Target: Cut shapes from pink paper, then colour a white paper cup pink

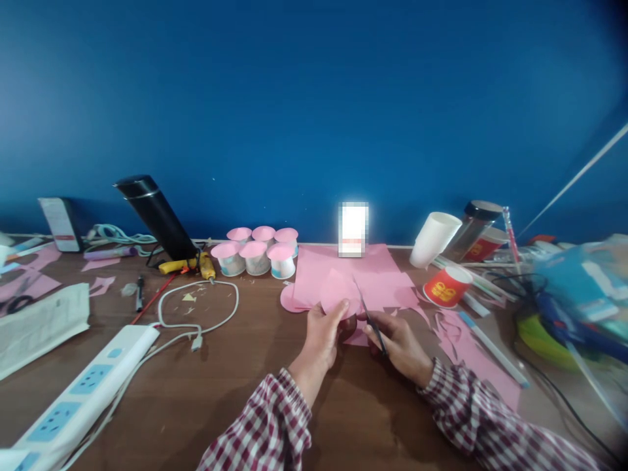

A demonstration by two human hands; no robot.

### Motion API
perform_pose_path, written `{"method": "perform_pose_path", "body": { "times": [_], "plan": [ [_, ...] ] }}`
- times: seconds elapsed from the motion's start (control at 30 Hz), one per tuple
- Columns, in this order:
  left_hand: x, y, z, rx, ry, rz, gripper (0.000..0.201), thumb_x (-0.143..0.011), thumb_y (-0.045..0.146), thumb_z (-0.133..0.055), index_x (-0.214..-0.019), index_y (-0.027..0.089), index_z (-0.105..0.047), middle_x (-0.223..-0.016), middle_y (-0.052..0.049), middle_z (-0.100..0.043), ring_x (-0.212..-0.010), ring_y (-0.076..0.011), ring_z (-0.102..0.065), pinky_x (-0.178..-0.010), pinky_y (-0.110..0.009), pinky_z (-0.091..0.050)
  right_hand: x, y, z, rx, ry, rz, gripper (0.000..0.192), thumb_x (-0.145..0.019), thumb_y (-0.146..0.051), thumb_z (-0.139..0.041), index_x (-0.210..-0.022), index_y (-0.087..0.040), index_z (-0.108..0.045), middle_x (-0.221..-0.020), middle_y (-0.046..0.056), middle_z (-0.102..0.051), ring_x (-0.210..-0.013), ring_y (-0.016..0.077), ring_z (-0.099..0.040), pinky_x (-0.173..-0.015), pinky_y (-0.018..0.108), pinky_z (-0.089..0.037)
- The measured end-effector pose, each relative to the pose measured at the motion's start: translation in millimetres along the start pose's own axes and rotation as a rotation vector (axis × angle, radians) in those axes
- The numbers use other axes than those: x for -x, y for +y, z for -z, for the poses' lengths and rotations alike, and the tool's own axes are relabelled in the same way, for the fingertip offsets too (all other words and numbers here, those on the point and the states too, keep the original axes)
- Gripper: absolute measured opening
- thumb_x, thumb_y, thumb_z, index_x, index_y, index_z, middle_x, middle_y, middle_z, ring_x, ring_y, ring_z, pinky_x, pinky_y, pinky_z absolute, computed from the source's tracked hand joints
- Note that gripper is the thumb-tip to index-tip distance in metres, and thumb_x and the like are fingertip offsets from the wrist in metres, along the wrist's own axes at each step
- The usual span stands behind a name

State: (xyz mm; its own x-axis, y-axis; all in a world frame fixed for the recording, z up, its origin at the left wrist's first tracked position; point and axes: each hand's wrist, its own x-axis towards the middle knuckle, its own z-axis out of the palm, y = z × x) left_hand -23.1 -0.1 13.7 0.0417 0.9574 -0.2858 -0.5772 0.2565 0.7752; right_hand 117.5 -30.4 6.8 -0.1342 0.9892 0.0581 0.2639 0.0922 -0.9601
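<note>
My left hand (324, 330) pinches a rounded piece of pink paper (337, 291) between thumb and fingers. In my right hand (400, 343) is a pair of scissors (373, 324), its blades pointing up and away beside the right edge of the paper. Whether the blades touch the paper, I cannot tell. Beneath and behind both hands lie pink sheets (314, 268) on the brown table. A rounded pink piece (289, 299) sticks out at their left edge.
Several small cups with pink tops (255, 258) stand left of the sheets. A red cup (447, 288), white cups (434, 239) and pink scraps (473, 356) lie to the right. On the left are a power strip (93, 386), a white cable (238, 301) and a black flask (157, 219).
</note>
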Motion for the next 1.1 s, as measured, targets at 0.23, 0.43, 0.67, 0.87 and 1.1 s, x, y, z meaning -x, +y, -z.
{"method": "perform_pose_path", "body": {
  "times": [0.23, 0.43, 0.67, 0.87, 1.1],
  "plan": [
    [0.5, 2.3, -0.7, 0.006, 0.003, 0.003, 0.031, -0.056, 0.03, -0.078, -0.069, 0.012, -0.056, -0.052, 0.004, -0.051, -0.043, -0.0052, -0.044, -0.042, -0.018, -0.035, -0.5, 0.7, 0.0, -0.014, 0.001, -0.02, 0.044, -0.078, -0.047, -0.059, -0.104, -0.011, -0.062, -0.051, -0.003, -0.051, -0.044, 0.0097, -0.047, -0.043, 0.022, -0.04],
    [0.2, 1.5, 0.4, -0.012, -0.003, 0.004, 0.028, -0.059, 0.03, -0.076, -0.068, 0.013, -0.056, -0.051, 0.004, -0.051, -0.043, -0.0056, -0.045, -0.043, -0.018, -0.035, 0.2, -0.6, -0.8, -0.006, 0.001, -0.03, 0.043, -0.078, -0.046, -0.059, -0.102, -0.011, -0.063, -0.049, -0.004, -0.051, -0.043, 0.0097, -0.047, -0.042, 0.021, -0.039],
    [-3.0, -0.4, 2.2, -0.004, 0.031, 0.003, 0.033, -0.055, 0.031, -0.079, -0.072, 0.012, -0.058, -0.054, 0.003, -0.054, -0.045, -0.0057, -0.046, -0.044, -0.018, -0.036, -0.4, -1.0, -1.1, -0.025, 0.002, -0.058, 0.042, -0.077, -0.045, -0.06, -0.1, -0.01, -0.061, -0.05, -0.004, -0.051, -0.043, 0.009, -0.046, -0.043, 0.021, -0.039],
    [-4.1, -0.3, 3.6, -0.002, 0.019, -0.006, 0.032, -0.057, 0.031, -0.077, -0.074, 0.011, -0.058, -0.055, 0.002, -0.055, -0.046, -0.007, -0.048, -0.045, -0.019, -0.039, -0.3, 1.4, -1.0, -0.029, -0.009, -0.054, 0.041, -0.077, -0.045, -0.061, -0.099, -0.01, -0.061, -0.05, -0.004, -0.05, -0.043, 0.0089, -0.046, -0.042, 0.021, -0.038],
    [-3.9, -1.4, 4.5, -0.005, 0.031, -0.008, 0.032, -0.058, 0.03, -0.077, -0.074, 0.012, -0.058, -0.056, 0.002, -0.055, -0.047, -0.0063, -0.048, -0.046, -0.018, -0.04, 0.4, -2.0, -1.9, -0.019, -0.001, -0.056, 0.041, -0.077, -0.045, -0.061, -0.098, -0.01, -0.062, -0.05, -0.004, -0.049, -0.043, 0.0089, -0.045, -0.042, 0.021, -0.038]
  ]
}}
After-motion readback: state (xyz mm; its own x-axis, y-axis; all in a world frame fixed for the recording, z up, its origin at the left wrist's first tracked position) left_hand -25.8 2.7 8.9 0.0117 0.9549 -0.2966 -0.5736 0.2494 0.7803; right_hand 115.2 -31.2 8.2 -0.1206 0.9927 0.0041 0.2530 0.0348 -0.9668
